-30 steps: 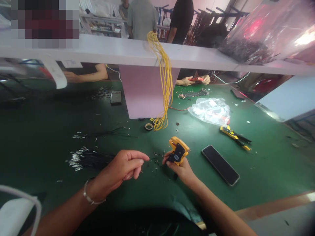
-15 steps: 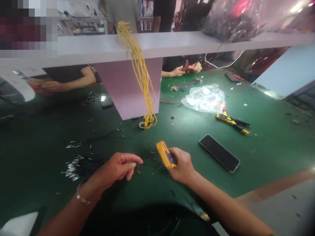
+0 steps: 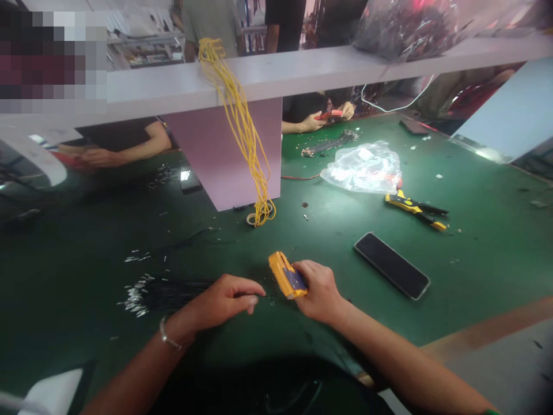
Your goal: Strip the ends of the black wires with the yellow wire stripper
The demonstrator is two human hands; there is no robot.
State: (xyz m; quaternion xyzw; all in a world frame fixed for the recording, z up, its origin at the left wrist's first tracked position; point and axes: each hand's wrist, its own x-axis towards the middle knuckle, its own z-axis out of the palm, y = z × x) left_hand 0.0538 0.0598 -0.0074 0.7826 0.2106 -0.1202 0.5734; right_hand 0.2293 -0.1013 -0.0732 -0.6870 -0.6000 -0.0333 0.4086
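Note:
My right hand (image 3: pixel 317 288) is wrapped around a boxy yellow hand tool (image 3: pixel 285 276) with a dark blue panel, its exact kind unclear. To the left of it, my left hand (image 3: pixel 231 300) wears a bracelet and brings thumb and index finger close together. Something thin and dark may be between those fingertips, too small to name. A bundle of black wires (image 3: pixel 173 293) with bare silvery ends lies behind and beside my left hand, partly covered by it. Tiny scraps lie on the green tabletop (image 3: pixel 242 351) around the yellow tool.
A phone (image 3: pixel 392 265) and yellow-black pliers (image 3: pixel 415 208) lie to the right. Behind them is a clear plastic bag (image 3: pixel 363 168). Yellow cord (image 3: pixel 242 127) hangs from a white shelf (image 3: pixel 302 69) onto tape rolls. Across the table, another person's hands (image 3: pixel 313 122) hold a red tool.
My left hand has moved right, closer to the yellow tool, and its fingers have drawn together. The yellow tool has tipped slightly left. The view has shifted a little.

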